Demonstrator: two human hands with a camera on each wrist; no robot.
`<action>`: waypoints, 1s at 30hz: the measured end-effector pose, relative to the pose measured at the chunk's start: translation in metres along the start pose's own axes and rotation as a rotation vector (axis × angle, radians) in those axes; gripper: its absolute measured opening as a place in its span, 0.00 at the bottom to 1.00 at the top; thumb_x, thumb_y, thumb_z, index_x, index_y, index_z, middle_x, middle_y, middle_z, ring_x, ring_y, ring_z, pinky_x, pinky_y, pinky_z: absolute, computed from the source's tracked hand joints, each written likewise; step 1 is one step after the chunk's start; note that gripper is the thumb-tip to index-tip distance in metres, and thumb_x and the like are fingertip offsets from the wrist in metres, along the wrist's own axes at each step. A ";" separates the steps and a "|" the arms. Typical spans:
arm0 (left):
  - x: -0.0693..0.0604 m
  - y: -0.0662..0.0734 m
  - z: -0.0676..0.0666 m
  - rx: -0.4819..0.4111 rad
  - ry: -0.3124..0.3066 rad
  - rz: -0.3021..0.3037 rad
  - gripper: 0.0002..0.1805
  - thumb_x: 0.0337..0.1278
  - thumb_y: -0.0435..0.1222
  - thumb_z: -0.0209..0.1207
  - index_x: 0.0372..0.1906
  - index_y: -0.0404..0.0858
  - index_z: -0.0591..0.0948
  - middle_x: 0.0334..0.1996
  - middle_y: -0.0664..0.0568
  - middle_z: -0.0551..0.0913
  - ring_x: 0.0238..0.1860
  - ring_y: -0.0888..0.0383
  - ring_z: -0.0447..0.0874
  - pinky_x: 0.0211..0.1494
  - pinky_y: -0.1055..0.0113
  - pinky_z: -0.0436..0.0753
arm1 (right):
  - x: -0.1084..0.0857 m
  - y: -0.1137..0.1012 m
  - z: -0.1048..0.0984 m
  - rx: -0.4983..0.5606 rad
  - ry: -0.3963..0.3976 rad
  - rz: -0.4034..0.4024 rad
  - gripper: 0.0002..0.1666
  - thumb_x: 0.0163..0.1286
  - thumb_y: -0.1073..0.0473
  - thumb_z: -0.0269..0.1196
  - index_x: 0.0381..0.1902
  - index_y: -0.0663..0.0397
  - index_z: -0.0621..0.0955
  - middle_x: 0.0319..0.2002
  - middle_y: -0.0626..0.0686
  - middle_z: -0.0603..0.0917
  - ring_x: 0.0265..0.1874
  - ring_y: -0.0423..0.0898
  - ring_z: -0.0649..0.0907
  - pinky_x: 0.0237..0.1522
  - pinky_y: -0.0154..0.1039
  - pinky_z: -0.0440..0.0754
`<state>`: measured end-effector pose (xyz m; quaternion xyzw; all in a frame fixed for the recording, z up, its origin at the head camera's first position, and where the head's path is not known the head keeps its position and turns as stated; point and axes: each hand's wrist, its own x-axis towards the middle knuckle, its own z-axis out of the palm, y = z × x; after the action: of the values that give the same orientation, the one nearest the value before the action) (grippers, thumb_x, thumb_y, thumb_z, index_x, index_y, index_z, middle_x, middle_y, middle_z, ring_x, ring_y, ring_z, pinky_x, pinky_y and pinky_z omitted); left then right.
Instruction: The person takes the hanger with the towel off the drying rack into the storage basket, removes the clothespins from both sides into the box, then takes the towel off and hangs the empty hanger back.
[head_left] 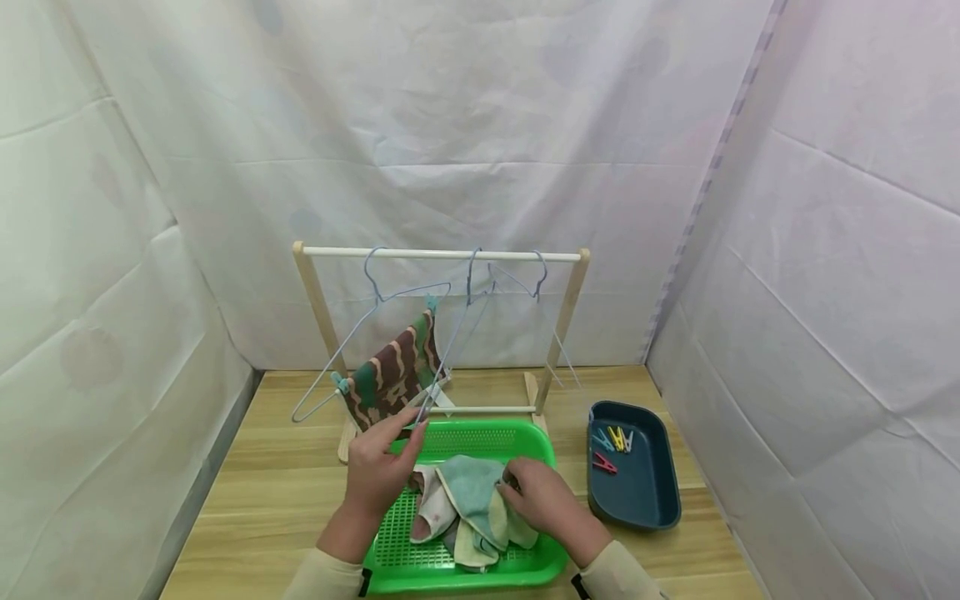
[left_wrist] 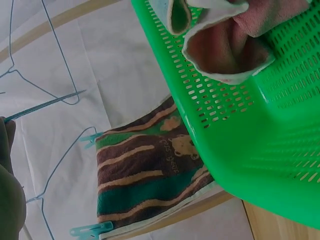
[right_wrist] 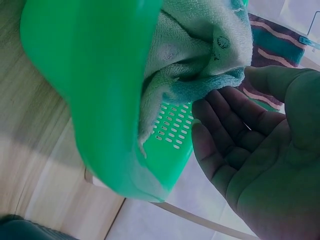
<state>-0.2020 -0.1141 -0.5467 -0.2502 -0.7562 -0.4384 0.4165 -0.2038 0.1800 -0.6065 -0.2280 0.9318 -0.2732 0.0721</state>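
Observation:
My left hand (head_left: 381, 461) pinches the lower corner of a blue wire hanger (head_left: 452, 342), whose hook is on the rack's top rod. Over the basket, my right hand (head_left: 546, 498) pinches the edge of a teal and cream towel (head_left: 474, 492) between thumb and fingers; in the right wrist view the towel (right_wrist: 215, 55) bunches against the basket wall. A pink and white cloth (head_left: 433, 504) lies beside it in the green basket (head_left: 480, 433). On the left hanger (head_left: 333, 354), a brown and green striped towel (head_left: 393, 371) hangs by two teal clothespins (head_left: 340, 382).
Behind the basket stands a wooden rack with a white rod (head_left: 427, 253). A third hanger (head_left: 540, 279) hangs near its right post. To the right, a dark blue tray (head_left: 637, 492) holds several clothespins (head_left: 617, 439). White cloth walls (head_left: 825, 292) surround the wooden table (head_left: 255, 500).

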 end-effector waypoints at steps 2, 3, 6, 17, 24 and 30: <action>0.000 0.000 0.002 -0.025 -0.011 0.009 0.13 0.69 0.29 0.73 0.55 0.30 0.92 0.46 0.41 0.94 0.41 0.43 0.96 0.43 0.69 0.94 | 0.000 0.000 0.000 0.000 0.004 -0.005 0.07 0.82 0.53 0.70 0.41 0.46 0.86 0.34 0.40 0.81 0.30 0.34 0.77 0.29 0.37 0.79; 0.000 0.000 0.003 -0.031 -0.014 0.015 0.13 0.72 0.31 0.72 0.55 0.30 0.92 0.47 0.41 0.94 0.41 0.44 0.96 0.44 0.70 0.94 | 0.001 0.000 0.000 0.001 0.006 -0.006 0.07 0.82 0.53 0.70 0.41 0.46 0.86 0.34 0.40 0.81 0.30 0.34 0.77 0.29 0.38 0.79; 0.000 -0.001 0.005 -0.031 -0.011 0.034 0.13 0.77 0.36 0.70 0.56 0.31 0.92 0.47 0.42 0.94 0.41 0.45 0.96 0.45 0.70 0.94 | 0.001 0.000 0.000 0.000 0.010 -0.007 0.07 0.82 0.53 0.70 0.41 0.47 0.86 0.34 0.40 0.82 0.30 0.34 0.78 0.30 0.38 0.80; -0.008 -0.006 0.001 -0.019 -0.104 -0.076 0.19 0.64 0.28 0.77 0.59 0.34 0.90 0.52 0.45 0.94 0.47 0.47 0.95 0.48 0.71 0.93 | 0.000 -0.006 -0.004 0.000 0.022 0.005 0.07 0.81 0.54 0.71 0.42 0.48 0.87 0.36 0.42 0.84 0.33 0.36 0.81 0.32 0.39 0.83; -0.012 -0.006 -0.006 0.004 -0.150 -0.107 0.19 0.63 0.26 0.76 0.57 0.37 0.91 0.51 0.47 0.93 0.47 0.48 0.95 0.48 0.69 0.93 | 0.000 -0.004 -0.005 0.009 0.048 0.006 0.05 0.81 0.54 0.71 0.45 0.48 0.88 0.39 0.43 0.85 0.36 0.39 0.83 0.34 0.40 0.86; -0.019 -0.007 -0.013 0.030 -0.197 -0.156 0.12 0.68 0.27 0.74 0.52 0.40 0.93 0.46 0.54 0.94 0.41 0.58 0.93 0.39 0.67 0.93 | -0.002 -0.002 -0.003 0.013 0.111 0.009 0.09 0.83 0.56 0.69 0.53 0.53 0.88 0.46 0.47 0.87 0.45 0.46 0.88 0.44 0.47 0.91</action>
<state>-0.1919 -0.1284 -0.5621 -0.2265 -0.8171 -0.4313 0.3084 -0.2024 0.1810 -0.6031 -0.2079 0.9336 -0.2910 0.0230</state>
